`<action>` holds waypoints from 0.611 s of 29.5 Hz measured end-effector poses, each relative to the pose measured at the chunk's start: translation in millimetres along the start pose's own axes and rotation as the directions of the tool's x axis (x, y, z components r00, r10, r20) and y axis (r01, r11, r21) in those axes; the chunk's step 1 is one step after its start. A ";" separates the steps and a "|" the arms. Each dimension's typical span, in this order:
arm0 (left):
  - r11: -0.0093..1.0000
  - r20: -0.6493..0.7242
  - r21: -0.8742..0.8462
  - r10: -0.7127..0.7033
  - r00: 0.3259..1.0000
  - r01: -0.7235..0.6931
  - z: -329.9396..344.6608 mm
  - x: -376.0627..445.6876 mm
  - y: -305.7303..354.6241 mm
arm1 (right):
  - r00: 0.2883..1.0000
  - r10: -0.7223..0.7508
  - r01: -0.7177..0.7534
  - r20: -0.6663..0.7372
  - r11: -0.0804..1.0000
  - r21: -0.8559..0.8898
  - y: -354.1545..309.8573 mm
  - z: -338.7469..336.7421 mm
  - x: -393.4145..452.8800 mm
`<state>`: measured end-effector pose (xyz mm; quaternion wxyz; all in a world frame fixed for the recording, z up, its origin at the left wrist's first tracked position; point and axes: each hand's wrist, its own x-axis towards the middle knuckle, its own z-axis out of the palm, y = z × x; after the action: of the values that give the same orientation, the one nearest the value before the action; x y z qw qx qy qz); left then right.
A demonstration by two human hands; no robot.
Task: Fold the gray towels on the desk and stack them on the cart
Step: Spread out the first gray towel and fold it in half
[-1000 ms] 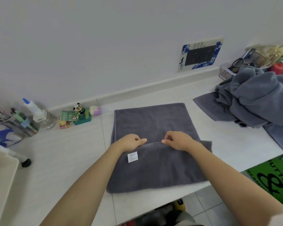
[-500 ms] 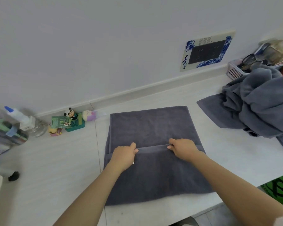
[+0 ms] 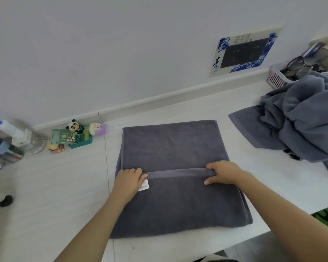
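Head view: a gray towel (image 3: 174,178) lies flat on the white desk (image 3: 64,186), partly folded, its near flap laid over the far half so that a hemmed edge runs across the middle. The left hand (image 3: 128,183) rests at the left end of that edge, fingers curled onto the hem and half covering the white label (image 3: 144,185) sewn just below it. The right hand (image 3: 222,173) sits at the right end of the same edge, fingers over the hem and thumb pressed against the flap, so both hands are closed on the towel rather than spread flat. Right of the towel, well apart from it, a heap of unfolded gray towels (image 3: 299,120) is piled on the desk, with a pink basket (image 3: 275,77) behind the heap by the wall. Left of the towel, near the wall, stand small toy figures (image 3: 74,136) and a glass jar (image 3: 35,142). The cart is not in view.

The likely step is lining up this fold. The risk is a skewed crease: the towel's near right corner already overhangs the desk edge, so an uneven pull from one hand could drag it further off and slide the layers apart. A wide sweep to the right could also catch the heap.
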<state>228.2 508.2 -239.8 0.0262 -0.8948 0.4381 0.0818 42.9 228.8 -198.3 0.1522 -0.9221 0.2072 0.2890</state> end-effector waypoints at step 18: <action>0.993 -0.089 -0.106 0.036 0.995 -0.045 45.5 -73.3 69.6 | 0.893 0.052 -0.042 -0.446 0.999 0.034 -46.9 117.8 -48.4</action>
<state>123.6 527.9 -270.5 -0.0429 -0.8886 0.4518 0.0667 -26.5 330.9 -254.6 0.1042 -0.9567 0.2622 0.0708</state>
